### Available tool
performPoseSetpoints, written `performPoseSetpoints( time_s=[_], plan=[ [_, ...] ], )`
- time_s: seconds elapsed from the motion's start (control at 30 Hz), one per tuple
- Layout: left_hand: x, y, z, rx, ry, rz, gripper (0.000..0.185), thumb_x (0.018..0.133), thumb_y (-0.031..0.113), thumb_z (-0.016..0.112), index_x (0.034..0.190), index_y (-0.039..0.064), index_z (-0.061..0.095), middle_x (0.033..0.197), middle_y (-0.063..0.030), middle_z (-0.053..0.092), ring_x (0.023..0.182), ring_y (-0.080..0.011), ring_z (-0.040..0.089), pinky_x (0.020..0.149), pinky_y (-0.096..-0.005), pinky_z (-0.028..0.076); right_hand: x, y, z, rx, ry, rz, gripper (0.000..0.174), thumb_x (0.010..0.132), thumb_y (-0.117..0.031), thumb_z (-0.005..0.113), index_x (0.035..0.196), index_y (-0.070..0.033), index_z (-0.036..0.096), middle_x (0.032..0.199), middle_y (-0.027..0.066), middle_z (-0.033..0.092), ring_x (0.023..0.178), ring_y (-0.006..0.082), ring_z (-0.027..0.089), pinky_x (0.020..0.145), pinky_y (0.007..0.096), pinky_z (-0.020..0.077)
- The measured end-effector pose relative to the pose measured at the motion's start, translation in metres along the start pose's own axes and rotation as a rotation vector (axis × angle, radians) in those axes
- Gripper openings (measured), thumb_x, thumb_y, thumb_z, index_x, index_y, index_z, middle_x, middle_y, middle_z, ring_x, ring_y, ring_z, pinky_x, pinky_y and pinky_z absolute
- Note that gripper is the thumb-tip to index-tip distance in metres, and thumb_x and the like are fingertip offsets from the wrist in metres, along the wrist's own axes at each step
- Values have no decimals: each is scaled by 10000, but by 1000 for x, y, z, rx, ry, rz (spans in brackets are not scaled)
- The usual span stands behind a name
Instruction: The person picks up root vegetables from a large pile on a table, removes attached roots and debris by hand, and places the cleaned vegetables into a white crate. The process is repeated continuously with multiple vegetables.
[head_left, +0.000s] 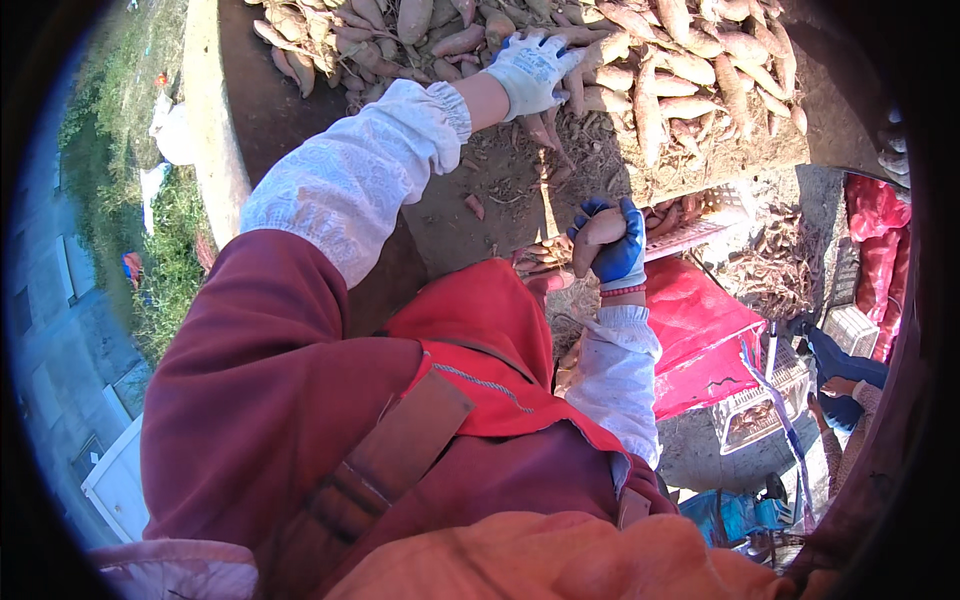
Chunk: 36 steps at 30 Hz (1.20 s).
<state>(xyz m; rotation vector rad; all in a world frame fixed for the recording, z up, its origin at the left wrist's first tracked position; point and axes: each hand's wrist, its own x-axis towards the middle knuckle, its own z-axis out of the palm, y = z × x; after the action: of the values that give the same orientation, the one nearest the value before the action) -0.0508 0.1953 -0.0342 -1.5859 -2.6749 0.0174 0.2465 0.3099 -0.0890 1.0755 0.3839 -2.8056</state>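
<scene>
My left hand (532, 75), in a white and blue work glove, lies back up with its fingers spread on a heap of sweet potatoes (679, 71). What is under its palm is hidden. Lower and to the right, my right hand (619, 244), in a blue-palmed glove with a red bead bracelet at the wrist, is closed around a single sweet potato (598, 234). That one is held over the near edge of the soil-strewn surface (465, 214), apart from the heap.
Below the surface's right edge are a crate (697, 225) of sweet potatoes and a red sheet or sack (697, 330). Farther right stand a plastic crate (765, 397), red mesh sacks (877, 255) and another person's hands (838, 387). A pale rim (214, 112) runs along the left.
</scene>
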Motion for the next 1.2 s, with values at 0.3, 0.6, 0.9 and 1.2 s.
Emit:
performPoseSetpoints(
  time_s=[0.3, 0.6, 0.9, 1.2],
  plan=[
    [16, -42, -4, -576, -529, 20, 417, 911, 223, 654, 1292, 63, 595, 1213, -153, 642, 1150, -322, 605, 970, -424, 476, 6, 20, 39, -62, -150, -9, 619, 992, -498, 485, 1436, -67, 458, 1211, 164, 640, 990, 313, 662, 868, 494, 552],
    [-95, -29, 25, -407, -327, 294, 587, 879, 46, 581, 1447, 128, 458, 1424, -192, 485, 1050, -372, 660, 877, -476, 545, 26, 52, 50, -73, -38, 18, 614, 970, -529, 491, 1469, -173, 445, 1358, 186, 578, 1001, 323, 652, 879, 542, 521],
    [-59, 17, -13, -383, -504, 150, 525, 929, 130, 517, 1448, 94, 450, 1303, -195, 565, 984, -376, 685, 812, -457, 566, -16, 45, 56, -12, -141, -68, 655, 977, -466, 472, 1517, -104, 392, 1421, 234, 509, 981, 309, 660, 822, 522, 560],
    [-30, 82, -84, -1041, -516, 13, 429, 815, 231, 656, 1186, 40, 554, 946, -204, 697, 820, -335, 700, 728, -450, 529, -53, 27, 51, -112, -226, -283, 654, 967, -413, 532, 1466, -10, 404, 1293, 180, 573, 1015, 291, 610, 904, 447, 512]
  ],
)
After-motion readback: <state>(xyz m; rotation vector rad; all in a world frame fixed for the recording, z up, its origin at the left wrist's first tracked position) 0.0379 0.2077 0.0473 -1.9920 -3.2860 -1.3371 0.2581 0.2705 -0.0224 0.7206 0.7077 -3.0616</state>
